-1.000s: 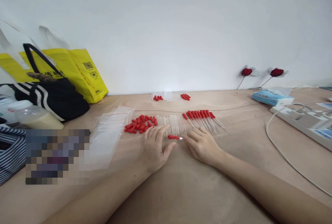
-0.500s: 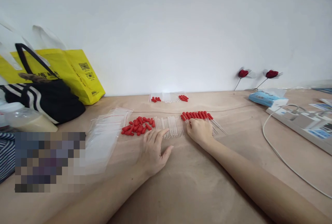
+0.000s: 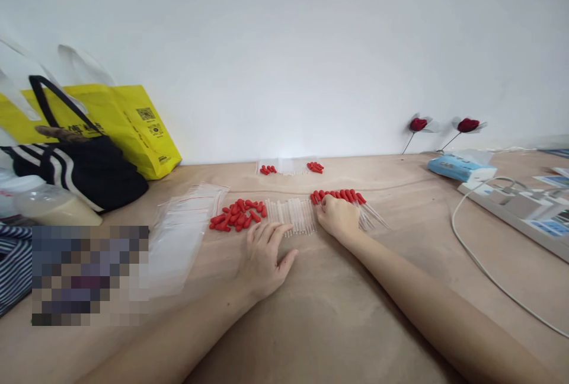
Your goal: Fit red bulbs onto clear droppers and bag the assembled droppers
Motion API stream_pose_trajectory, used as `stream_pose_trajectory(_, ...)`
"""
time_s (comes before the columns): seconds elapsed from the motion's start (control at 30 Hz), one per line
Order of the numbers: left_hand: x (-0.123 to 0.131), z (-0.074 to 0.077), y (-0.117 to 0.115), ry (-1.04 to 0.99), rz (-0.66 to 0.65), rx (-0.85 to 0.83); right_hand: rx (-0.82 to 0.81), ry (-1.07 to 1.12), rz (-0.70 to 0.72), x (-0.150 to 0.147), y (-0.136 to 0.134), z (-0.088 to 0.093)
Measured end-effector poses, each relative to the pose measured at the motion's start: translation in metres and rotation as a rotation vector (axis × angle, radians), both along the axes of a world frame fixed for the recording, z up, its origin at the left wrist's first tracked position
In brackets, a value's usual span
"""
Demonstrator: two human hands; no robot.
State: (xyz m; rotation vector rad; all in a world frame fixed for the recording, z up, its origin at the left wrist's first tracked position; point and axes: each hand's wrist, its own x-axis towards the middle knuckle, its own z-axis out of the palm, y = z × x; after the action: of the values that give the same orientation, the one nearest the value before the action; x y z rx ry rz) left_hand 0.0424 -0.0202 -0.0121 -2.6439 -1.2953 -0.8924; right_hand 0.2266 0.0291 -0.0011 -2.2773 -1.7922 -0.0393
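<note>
My left hand lies flat on the wooden table, fingers spread, fingertips near a row of clear glass tubes. Left of the tubes is a heap of loose red rubber bulbs. My right hand rests with curled fingers on a row of finished droppers with red bulbs; its fingertips are hidden, and what they hold, if anything, does not show.
A stack of clear zip bags lies at left, beside a black striped bag, a yellow bag and a bottle. More tubes and bulbs sit by the wall. A power strip with cable, a blue pack and two red flowers are at right.
My right hand carried a red-bulbed dropper from the table's middle up to the row of finished droppers. My left hand stayed flat in place.
</note>
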Motion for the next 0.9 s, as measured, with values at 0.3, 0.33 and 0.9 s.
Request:
stream_pose_trajectory(0.3, 0.0, 0.003, 0.001, 0.006, 0.004, 0.0, 0.014, 0.007, -0.015, 0.003, 0.002, -0.001)
stream_pose_trajectory(0.33, 0.0, 0.003, 0.0, 0.006, 0.004, 0.003, 0.019, 0.006, -0.013, 0.003, 0.001, -0.001)
stream_pose_trajectory(0.9, -0.038, 0.015, 0.051, 0.119, 0.383, 0.032, -0.096, 0.058, 0.068, -0.01, -0.002, 0.009)
